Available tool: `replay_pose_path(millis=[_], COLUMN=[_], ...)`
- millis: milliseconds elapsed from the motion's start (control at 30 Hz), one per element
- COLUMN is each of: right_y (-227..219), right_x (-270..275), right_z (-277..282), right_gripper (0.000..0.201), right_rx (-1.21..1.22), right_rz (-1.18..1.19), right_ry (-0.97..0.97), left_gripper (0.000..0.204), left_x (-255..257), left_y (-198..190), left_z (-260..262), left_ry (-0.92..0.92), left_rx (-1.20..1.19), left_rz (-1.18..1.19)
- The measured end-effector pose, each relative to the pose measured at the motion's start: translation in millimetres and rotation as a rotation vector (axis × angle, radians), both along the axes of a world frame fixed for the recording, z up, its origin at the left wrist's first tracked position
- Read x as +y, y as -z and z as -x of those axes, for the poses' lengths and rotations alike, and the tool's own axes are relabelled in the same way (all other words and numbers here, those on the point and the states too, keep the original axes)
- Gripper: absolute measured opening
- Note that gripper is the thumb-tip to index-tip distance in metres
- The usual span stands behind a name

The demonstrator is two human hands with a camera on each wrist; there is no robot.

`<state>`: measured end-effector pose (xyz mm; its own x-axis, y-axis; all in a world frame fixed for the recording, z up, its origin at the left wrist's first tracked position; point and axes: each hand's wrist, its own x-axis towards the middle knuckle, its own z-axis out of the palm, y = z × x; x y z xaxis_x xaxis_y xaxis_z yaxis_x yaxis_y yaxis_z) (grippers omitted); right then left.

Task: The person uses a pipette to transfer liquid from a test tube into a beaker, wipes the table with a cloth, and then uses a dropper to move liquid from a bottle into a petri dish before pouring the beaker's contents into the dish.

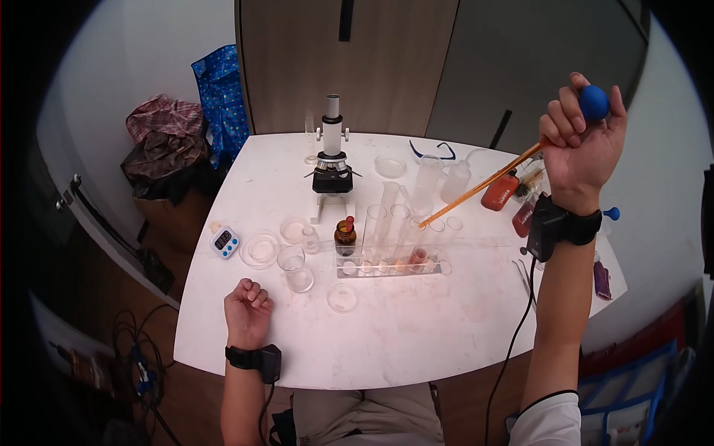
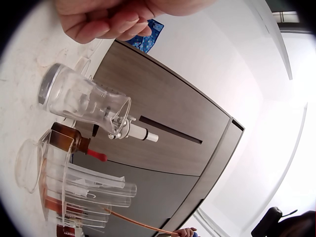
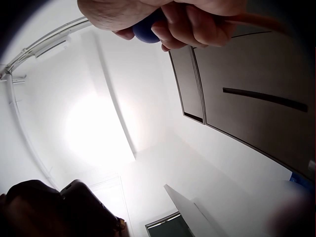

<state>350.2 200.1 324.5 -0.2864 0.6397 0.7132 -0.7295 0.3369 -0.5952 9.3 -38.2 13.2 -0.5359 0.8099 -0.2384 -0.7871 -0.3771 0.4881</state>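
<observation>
My right fingers (image 1: 571,113) grip orange dropper (image 1: 480,186), blue bulb (image 1: 594,102) upper right of frame, tip near test tubes (image 1: 377,229) mid-frame. Left fingers (image 1: 255,294) loosely curled, empty, lower left. Early squeeze could dribble on bench (image 1: 401,334); sloppy swing might knock test tubes.

Microscope (image 1: 332,160) at back of tbl (image 1: 401,338), timer (image 1: 223,243) nr L edge, blue bag (image 1: 222,104) beside plaid cloth (image 1: 165,117).

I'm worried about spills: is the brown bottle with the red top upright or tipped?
Upright: in the head view, the brown bottle stands by the clear rack, its red top pointing up.
</observation>
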Motion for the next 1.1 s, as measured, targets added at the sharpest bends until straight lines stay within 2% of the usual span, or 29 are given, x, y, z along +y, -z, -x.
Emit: replay_pose_path(millis=[67,133,200,333,467,533,600,733,767,900,1100], right_y=[-7,-8,-4,22,47,56,65,84,87,96,99], right_x=[-1,3,7,14,20,20,18,19,18,11,12], right_z=[-18,-43,-65,-102,-128,-133,-137,-152,-156,-162,-167], right_gripper=[0.042,0.040,0.040,0.039,0.036,0.035,0.035,0.035,0.034,0.032,0.029], right_rx=[0.079,0.103,0.217,0.385,0.480,0.499,0.525,0.552,0.578,0.592,0.537], right_rz=[-0.005,-0.033,-0.037,-0.004,-0.005,0.000,0.013,-0.032,-0.020,-0.029,-0.074], right_ry=[0.001,-0.014,0.036,0.100,0.046,0.030,0.120,0.064,0.107,0.071,0.059], left_gripper=[0.011,0.007,0.008,0.012,0.013,0.014,0.013,0.012,0.012,0.009,0.019], left_x=[1,0,2,4,6,7,8,10,10,14,16], left_y=[1,-2,-7,-10,-16,-18,-15,-4,0,4,-2], left_z=[2,0,-1,-3,-8,-10,-8,-2,0,1,-4], left_ry=[0.018,-0.069,-0.082,-0.070,-0.068,-0.080,-0.086,-0.046,-0.046,-0.085,-0.084], left_rx=[0.017,-0.020,-0.025,-0.006,0.030,0.046,0.068,0.128,0.137,0.129,0.188], left_rz=[-0.024,0.008,0.029,0.032,0.045,0.020,0.016,-0.040,-0.038,-0.021,0.031])
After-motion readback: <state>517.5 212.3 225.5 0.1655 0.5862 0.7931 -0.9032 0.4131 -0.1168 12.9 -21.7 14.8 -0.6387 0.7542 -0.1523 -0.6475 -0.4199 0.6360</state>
